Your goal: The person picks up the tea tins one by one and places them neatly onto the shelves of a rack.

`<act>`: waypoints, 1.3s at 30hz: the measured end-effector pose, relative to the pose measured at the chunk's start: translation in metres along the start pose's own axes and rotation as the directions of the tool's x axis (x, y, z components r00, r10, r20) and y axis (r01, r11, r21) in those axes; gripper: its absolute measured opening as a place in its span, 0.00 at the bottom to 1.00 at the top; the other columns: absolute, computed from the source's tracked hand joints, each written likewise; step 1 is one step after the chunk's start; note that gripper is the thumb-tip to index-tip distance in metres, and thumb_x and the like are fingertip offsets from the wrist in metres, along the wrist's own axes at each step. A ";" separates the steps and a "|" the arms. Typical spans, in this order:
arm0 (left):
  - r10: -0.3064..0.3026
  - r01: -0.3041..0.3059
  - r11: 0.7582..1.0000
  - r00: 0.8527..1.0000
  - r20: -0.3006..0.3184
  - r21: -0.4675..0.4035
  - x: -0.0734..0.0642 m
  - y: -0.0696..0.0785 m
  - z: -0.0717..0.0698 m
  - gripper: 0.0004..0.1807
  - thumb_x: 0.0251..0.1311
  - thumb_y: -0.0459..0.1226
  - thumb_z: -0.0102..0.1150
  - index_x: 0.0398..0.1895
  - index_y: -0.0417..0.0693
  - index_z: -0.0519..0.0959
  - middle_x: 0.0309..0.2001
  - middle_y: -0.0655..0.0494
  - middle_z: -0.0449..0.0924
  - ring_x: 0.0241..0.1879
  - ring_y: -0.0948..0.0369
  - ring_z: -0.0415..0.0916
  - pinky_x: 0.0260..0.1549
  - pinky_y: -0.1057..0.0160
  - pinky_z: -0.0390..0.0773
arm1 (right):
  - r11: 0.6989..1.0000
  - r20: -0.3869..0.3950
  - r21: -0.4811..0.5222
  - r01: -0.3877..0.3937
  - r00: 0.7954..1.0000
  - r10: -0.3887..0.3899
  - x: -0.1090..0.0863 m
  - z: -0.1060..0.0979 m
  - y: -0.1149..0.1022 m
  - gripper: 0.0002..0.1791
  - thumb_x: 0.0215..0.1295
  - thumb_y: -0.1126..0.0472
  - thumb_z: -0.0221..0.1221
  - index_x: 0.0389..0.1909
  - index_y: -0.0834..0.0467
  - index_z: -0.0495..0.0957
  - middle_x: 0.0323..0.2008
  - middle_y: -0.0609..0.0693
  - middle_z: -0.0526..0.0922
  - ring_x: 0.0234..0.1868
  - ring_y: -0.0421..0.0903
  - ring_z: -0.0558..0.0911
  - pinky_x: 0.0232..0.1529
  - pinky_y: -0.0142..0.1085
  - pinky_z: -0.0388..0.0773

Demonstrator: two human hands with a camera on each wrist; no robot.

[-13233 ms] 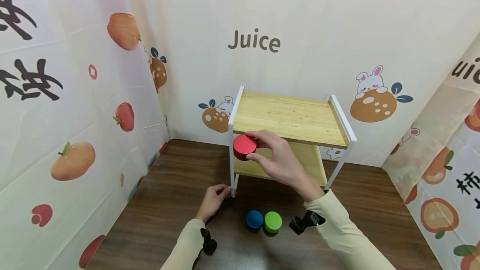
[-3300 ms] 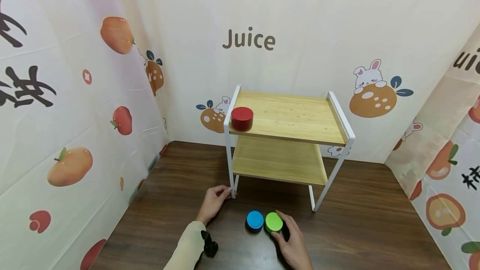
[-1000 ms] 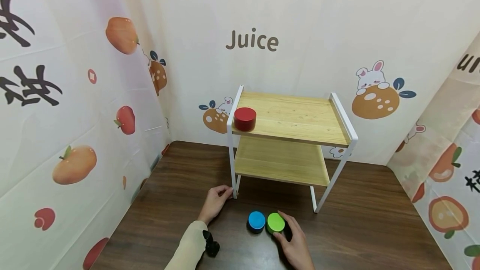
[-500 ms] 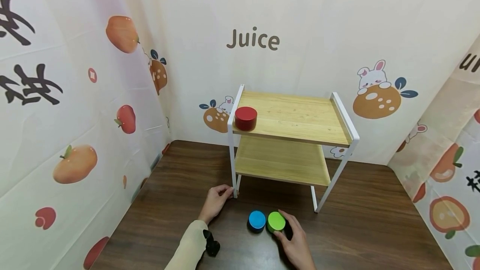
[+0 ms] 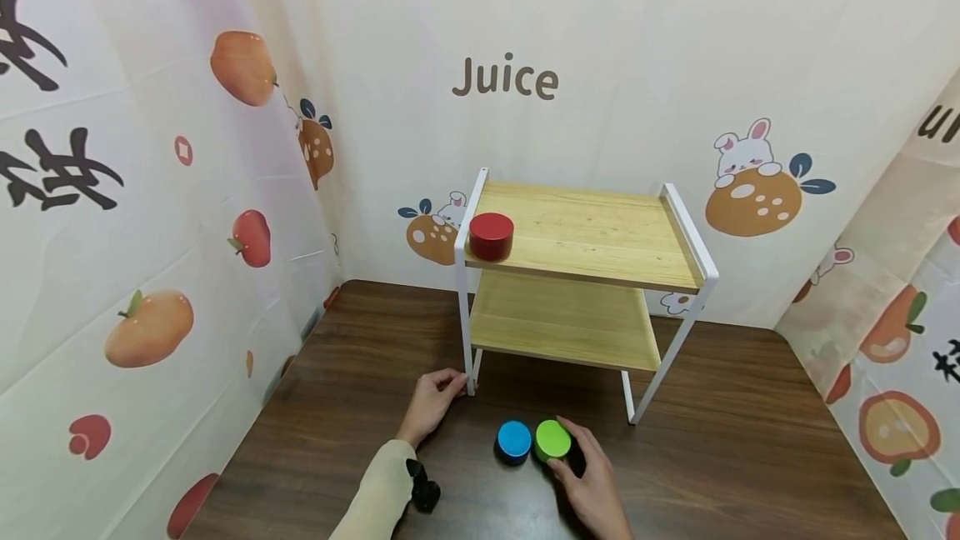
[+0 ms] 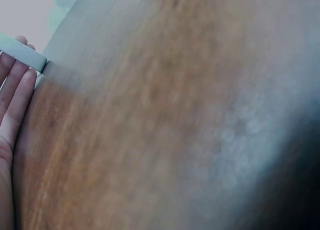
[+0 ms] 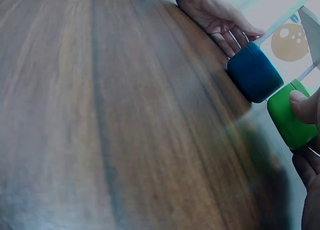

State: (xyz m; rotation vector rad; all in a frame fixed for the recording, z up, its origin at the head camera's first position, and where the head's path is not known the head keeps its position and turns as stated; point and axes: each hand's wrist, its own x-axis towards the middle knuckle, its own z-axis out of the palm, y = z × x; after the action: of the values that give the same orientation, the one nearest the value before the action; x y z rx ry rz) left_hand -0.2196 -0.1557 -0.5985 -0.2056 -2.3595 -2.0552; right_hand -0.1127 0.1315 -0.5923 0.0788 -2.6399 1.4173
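At the 8 o'clock corner of the rack's upper shelf, in the head view, stands the red block. Earlier the right hand held it in front of the rack; now that hand pinches the green block from 4 o'clock. Red therefore looks let go and settled, with green the piece being handled; over the last second, hardly anything differs. Just beside green, at its 9 o'clock, the blue block stands untouched on the tabletop. At blue's 10 o'clock, the left hand pinches the rack's left front leg near its foot, as it did earlier. The lower shelf bears nothing visible.

Counted: three blocks, one of each colour; two shelves; two hands, well apart.

Through the left wrist view, the leg's end shows at 10 o'clock, fingers reaching behind it; the thumb cannot be made out.

From the right wrist view, the thumb presses green's side, fingers opposite. Whether green has left the tabletop cannot be told.
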 end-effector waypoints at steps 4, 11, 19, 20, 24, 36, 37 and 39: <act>-0.007 0.007 1.000 1.000 0.004 -0.016 0.000 0.001 0.000 0.11 0.75 0.36 0.61 0.44 0.36 0.88 0.43 0.40 0.91 0.42 0.66 0.87 0.47 0.69 0.86 | 0.999 -0.012 0.010 0.035 0.999 -0.035 0.000 -0.002 -0.002 0.35 0.60 0.65 0.75 0.69 0.54 0.77 0.62 0.50 0.83 0.65 0.53 0.80 0.65 0.51 0.79; -0.019 0.019 1.000 1.000 -0.003 -0.007 0.000 0.001 0.000 0.11 0.75 0.36 0.61 0.44 0.37 0.88 0.43 0.41 0.91 0.42 0.65 0.86 0.49 0.64 0.87 | 0.997 -0.035 -0.008 0.071 0.997 -0.071 0.003 -0.003 -0.005 0.36 0.58 0.67 0.76 0.69 0.54 0.78 0.61 0.50 0.83 0.64 0.53 0.81 0.64 0.50 0.79; -0.027 0.027 0.999 0.999 -0.027 0.031 0.000 0.001 0.001 0.10 0.76 0.33 0.59 0.43 0.35 0.88 0.43 0.40 0.91 0.41 0.65 0.86 0.49 0.61 0.87 | 0.998 -0.028 -0.014 0.062 0.998 -0.062 0.006 -0.005 -0.009 0.35 0.58 0.68 0.75 0.69 0.56 0.78 0.61 0.48 0.83 0.65 0.52 0.81 0.65 0.50 0.79; -0.025 0.027 0.999 0.999 -0.030 0.039 0.000 0.002 0.002 0.10 0.76 0.33 0.59 0.43 0.34 0.88 0.42 0.40 0.91 0.41 0.64 0.86 0.49 0.62 0.87 | 0.998 -0.025 -0.011 0.065 0.998 -0.065 0.006 -0.005 -0.010 0.35 0.59 0.68 0.75 0.69 0.56 0.77 0.62 0.49 0.83 0.65 0.53 0.81 0.65 0.52 0.79; -0.024 0.026 0.999 0.999 -0.037 0.047 0.000 0.002 0.002 0.10 0.75 0.33 0.60 0.42 0.35 0.88 0.42 0.41 0.91 0.42 0.63 0.86 0.46 0.68 0.86 | 0.997 -0.014 0.013 0.070 0.997 -0.069 0.008 -0.007 -0.012 0.34 0.61 0.66 0.74 0.69 0.55 0.77 0.63 0.50 0.83 0.66 0.54 0.80 0.65 0.57 0.77; -0.024 0.024 0.999 1.000 -0.005 0.020 0.001 0.001 0.000 0.11 0.76 0.36 0.61 0.44 0.37 0.88 0.43 0.42 0.91 0.43 0.63 0.86 0.45 0.71 0.84 | 0.993 -0.035 -0.010 0.116 0.993 -0.116 0.012 -0.011 -0.015 0.35 0.59 0.68 0.75 0.69 0.57 0.78 0.62 0.49 0.83 0.65 0.53 0.81 0.64 0.49 0.79; -0.018 0.018 1.000 1.000 0.001 0.020 0.001 0.000 -0.001 0.12 0.76 0.37 0.61 0.44 0.37 0.88 0.43 0.43 0.91 0.43 0.63 0.86 0.45 0.71 0.84 | 0.993 -0.034 -0.008 0.117 0.993 -0.117 0.012 -0.012 -0.016 0.35 0.59 0.68 0.75 0.68 0.57 0.78 0.62 0.48 0.83 0.65 0.52 0.81 0.65 0.48 0.79; -0.007 0.007 1.000 1.000 0.014 0.026 0.000 0.000 -0.002 0.12 0.76 0.38 0.60 0.44 0.38 0.88 0.43 0.43 0.92 0.43 0.64 0.86 0.46 0.71 0.84 | 0.991 -0.039 -0.009 0.130 0.991 -0.130 0.013 -0.013 -0.017 0.35 0.58 0.68 0.76 0.68 0.58 0.78 0.62 0.48 0.83 0.65 0.52 0.81 0.65 0.45 0.79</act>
State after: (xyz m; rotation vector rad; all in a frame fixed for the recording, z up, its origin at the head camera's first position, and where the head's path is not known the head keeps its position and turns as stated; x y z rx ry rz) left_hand -0.2201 -0.1572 -0.5980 -0.2126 -2.3971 -2.0311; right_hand -0.1220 0.1331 -0.5697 0.2165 -2.5561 1.3546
